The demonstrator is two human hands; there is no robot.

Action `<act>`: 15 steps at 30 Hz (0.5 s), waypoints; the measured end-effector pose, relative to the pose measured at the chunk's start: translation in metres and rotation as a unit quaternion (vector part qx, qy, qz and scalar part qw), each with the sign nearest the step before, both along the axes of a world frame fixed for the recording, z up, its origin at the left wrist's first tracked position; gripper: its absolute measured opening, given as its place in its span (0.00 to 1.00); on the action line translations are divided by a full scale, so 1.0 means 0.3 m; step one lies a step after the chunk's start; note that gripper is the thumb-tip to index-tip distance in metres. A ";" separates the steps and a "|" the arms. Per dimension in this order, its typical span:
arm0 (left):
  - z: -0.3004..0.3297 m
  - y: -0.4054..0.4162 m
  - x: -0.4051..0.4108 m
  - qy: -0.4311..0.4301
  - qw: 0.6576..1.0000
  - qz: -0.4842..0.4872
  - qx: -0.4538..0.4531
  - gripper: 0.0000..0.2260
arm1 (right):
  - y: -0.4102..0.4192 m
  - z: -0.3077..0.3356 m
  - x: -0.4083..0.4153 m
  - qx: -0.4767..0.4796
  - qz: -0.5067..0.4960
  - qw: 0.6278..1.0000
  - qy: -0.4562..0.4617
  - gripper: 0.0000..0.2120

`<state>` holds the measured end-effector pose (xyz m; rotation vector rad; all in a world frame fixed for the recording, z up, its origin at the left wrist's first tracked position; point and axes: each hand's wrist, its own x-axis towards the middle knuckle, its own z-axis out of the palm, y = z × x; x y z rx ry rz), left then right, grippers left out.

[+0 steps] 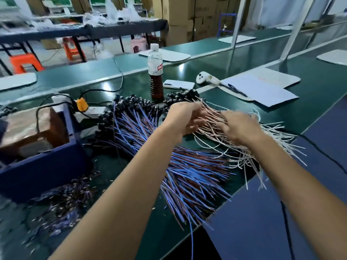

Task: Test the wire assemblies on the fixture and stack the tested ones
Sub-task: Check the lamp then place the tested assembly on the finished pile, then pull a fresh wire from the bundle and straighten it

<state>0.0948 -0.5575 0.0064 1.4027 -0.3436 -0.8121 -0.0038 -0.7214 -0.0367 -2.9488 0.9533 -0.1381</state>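
Both hands are in the pale wire pile (234, 145), right half of the green tabletop (309, 87).

Left hand (185, 119): fingers curled into the pink-white wires at the pile's far end, near the black connectors (180, 95). It looks to be gripping a few strands; motion blur hides exactly which.

Right hand (241, 126): lies palm-down on the same pile, just right of the left hand, fingers bent down among the wires. Can't tell if it pinches any or just presses on them.

The pale wires fan out from under both hands toward the near tabletop edge, and some ends overhang it.

The blue-and-brown wire pile (189, 177) lies left of and below the pale pile, passing under the left forearm, with its black connector ends (131, 102) at the far side. Neither hand touches it.

Blue box with a brown block inside (37, 139) sits at far left, well apart from the hands. Small loose wire bits (62, 203) lie in front of it, blurred.

Behind the piles: bottle of dark liquid (155, 72), phone (178, 84), and papers with a pen (262, 89).
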 end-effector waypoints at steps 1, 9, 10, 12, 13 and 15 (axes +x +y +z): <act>0.007 0.049 -0.010 -0.017 0.999 -0.028 -0.003 0.05 | 0.029 0.019 0.009 -0.023 -0.005 0.999 -0.034 0.22; 0.030 0.620 -0.005 -0.129 0.978 -0.157 0.052 0.05 | 0.596 0.121 0.155 0.002 0.161 0.948 -0.273 0.10; 0.029 0.700 0.005 -0.147 0.974 -0.149 0.081 0.05 | 0.689 0.124 0.168 0.020 0.193 0.939 -0.283 0.09; 0.023 0.878 0.025 -0.185 0.961 -0.129 0.161 0.06 | 0.885 0.122 0.188 0.070 0.270 0.921 -0.271 0.09; 0.020 0.960 0.032 -0.201 0.949 -0.124 0.211 0.06 | 0.972 0.115 0.194 0.090 0.305 0.915 -0.250 0.09; 0.009 1.138 0.039 -0.215 0.914 -0.116 0.324 0.06 | 1.148 0.091 0.210 0.113 0.366 0.906 -0.183 0.10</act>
